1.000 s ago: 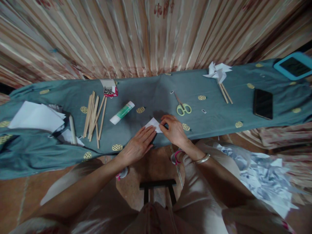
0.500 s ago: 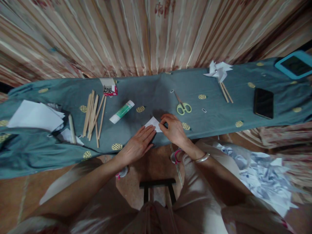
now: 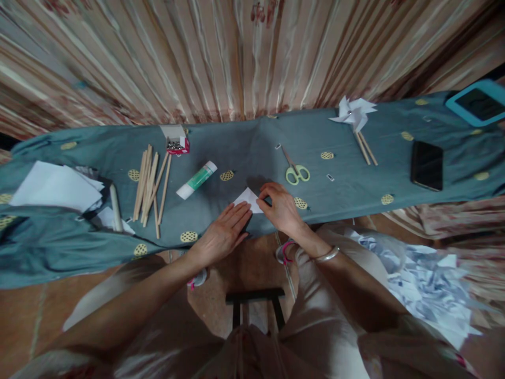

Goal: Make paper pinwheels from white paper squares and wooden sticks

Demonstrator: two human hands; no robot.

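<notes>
A small folded piece of white paper (image 3: 248, 196) lies at the front of the cloth-covered table, its point facing away from me. My left hand (image 3: 224, 230) rests flat on the paper's left side with fingers stretched out. At the right corner, my right hand (image 3: 279, 207) has its thumb and curled fingers closed on the paper's edge. Just beyond my hands are a green and white glue stick (image 3: 197, 180), to the left, and scissors (image 3: 295, 171) with light green handles, to the right.
Wooden sticks (image 3: 148, 184) lie left, below an open box of pins (image 3: 177, 145). White sheets (image 3: 57, 187) are stacked far left. Paper pinwheels (image 3: 355, 113) on sticks, a phone (image 3: 427, 165) and a blue-framed tablet (image 3: 479, 102) are right. Folded paper (image 3: 430, 289) is heaped below the table.
Both hands and the folded paper stay practically where they were. The view has shifted very slightly.
</notes>
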